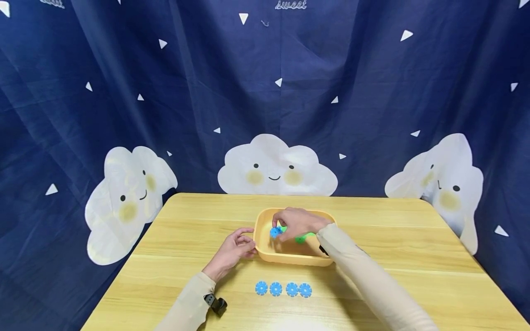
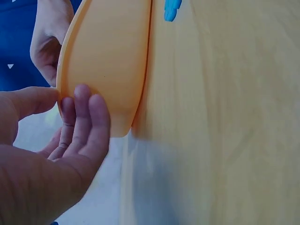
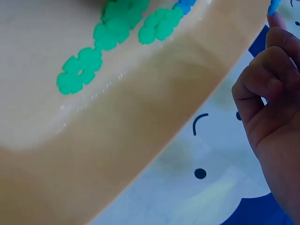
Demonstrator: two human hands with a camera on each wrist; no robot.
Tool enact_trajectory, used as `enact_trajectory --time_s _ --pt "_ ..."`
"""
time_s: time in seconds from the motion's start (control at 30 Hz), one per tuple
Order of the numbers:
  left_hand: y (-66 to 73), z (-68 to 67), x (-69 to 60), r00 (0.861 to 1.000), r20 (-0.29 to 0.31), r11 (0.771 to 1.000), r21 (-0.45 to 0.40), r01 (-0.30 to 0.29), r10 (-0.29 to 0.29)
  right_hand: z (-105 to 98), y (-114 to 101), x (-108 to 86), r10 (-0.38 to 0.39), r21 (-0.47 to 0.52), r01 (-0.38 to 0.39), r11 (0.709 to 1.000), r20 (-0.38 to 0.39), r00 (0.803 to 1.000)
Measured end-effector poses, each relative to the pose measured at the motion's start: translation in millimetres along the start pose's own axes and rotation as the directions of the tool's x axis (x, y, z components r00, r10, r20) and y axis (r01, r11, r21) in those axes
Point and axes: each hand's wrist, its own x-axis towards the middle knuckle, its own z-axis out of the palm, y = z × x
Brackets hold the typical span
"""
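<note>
My right hand (image 1: 299,221) is over the yellow-orange plastic tub (image 1: 296,260) and pinches a blue notched disc (image 1: 275,231) between thumb and fingertips. The right wrist view shows only a bit of this blue disc (image 3: 274,6) at the fingertips. Several green notched discs (image 3: 78,71) lie on the tub floor, with another blue piece (image 3: 187,4) beside them. At the tub's left end, my left hand (image 1: 234,250) holds the rim, its thumb at the edge and its curled fingers (image 2: 97,119) against the outer wall.
In front of the tub, several blue notched discs (image 1: 275,288) lie flat in a row on the wooden table (image 1: 198,220). A dark blue curtain (image 1: 277,105) with white clouds hangs behind the table's far edge.
</note>
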Motion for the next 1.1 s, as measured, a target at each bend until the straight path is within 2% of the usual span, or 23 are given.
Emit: enact_trajectory --time_s 0.23,0.5,0.8,0.97,1.1 --pt "-2.4 2.5 1.3 1.0 0.018 0.999 -0.037 -0.024 0.024 -10 -3 -11.5 0.007 -0.036 -0.008 0.999 -0.018 1.0" --pt "-2.0 4.6 -0.4 0.999 0.031 0.998 -0.058 -0.024 0.026 -19 -4 -27.4 -0.008 -0.052 0.005 0.999 -0.041 0.999" --pt "-2.1 4.9 -0.8 1.0 0.008 0.999 -0.045 -0.022 0.023 -16 -8 -46.2 -0.009 -0.08 0.005 0.997 -0.045 0.999" --pt "-2.6 5.7 0.1 1.0 0.007 0.999 -0.033 -0.024 0.024 -13 -4 -57.4 -0.038 -0.112 0.029 0.993 -0.083 0.996" --pt "-2.5 5.0 0.1 1.0 0.009 0.999 -0.041 -0.024 0.024 -12 -2 -66.0 -0.034 -0.091 0.025 0.996 -0.096 0.995"
